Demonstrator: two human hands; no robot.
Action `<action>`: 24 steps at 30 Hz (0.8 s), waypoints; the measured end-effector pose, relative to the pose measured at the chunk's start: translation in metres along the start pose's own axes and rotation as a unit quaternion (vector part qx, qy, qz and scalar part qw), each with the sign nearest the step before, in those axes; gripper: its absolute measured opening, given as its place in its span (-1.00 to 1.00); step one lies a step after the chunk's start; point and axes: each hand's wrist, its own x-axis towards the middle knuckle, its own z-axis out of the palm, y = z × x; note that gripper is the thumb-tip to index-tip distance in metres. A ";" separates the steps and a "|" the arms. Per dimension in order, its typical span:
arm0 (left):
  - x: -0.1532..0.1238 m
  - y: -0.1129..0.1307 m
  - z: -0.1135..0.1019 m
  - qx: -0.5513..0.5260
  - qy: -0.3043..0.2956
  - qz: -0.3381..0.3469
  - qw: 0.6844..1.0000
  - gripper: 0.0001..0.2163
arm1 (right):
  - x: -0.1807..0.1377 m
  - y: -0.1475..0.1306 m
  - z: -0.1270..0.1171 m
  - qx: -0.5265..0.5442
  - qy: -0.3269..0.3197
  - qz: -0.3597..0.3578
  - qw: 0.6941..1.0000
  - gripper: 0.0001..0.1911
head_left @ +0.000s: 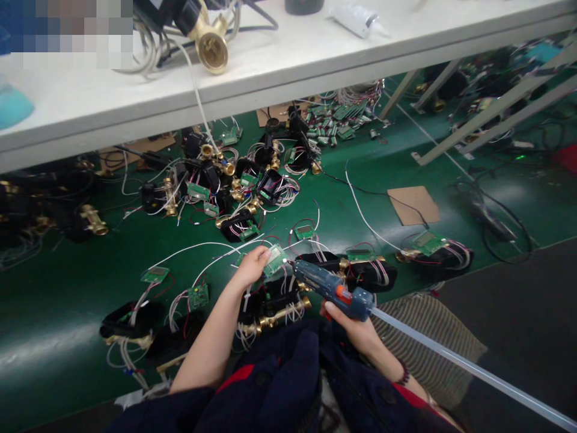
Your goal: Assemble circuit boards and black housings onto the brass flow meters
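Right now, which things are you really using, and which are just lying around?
In use: left hand pinching the green board; right hand gripping the glue gun, glue stick sticking out behind; black and brass part under the board.
Lying about: pile of wired parts on the green mat; cardboard square; white tube and brass fitting on the shelf.

An electronics assembly workshop. Green circuit boards [198, 191], wired black housings with brass fittings [94, 220] and loose leads litter a green work surface [54, 313] beneath a white shelf [279, 66].
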 end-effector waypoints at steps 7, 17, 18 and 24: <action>0.000 -0.002 0.000 -0.003 0.005 0.007 1.000 -0.77 | 0.002 0.003 -0.003 0.001 0.003 -0.013 1.000 -0.47; 0.041 -0.022 -0.001 0.036 -0.030 -0.012 0.999 -0.78 | 0.009 0.017 -0.005 0.000 0.040 0.008 0.999 -0.41; 0.049 -0.026 -0.001 0.047 -0.037 -0.025 0.998 -0.78 | 0.009 0.016 -0.006 -0.001 0.042 0.008 0.999 -0.41; 0.064 -0.056 -0.015 0.121 -0.034 -0.115 0.985 -0.76 | 0.006 0.011 -0.012 0.028 0.044 0.028 0.998 -0.37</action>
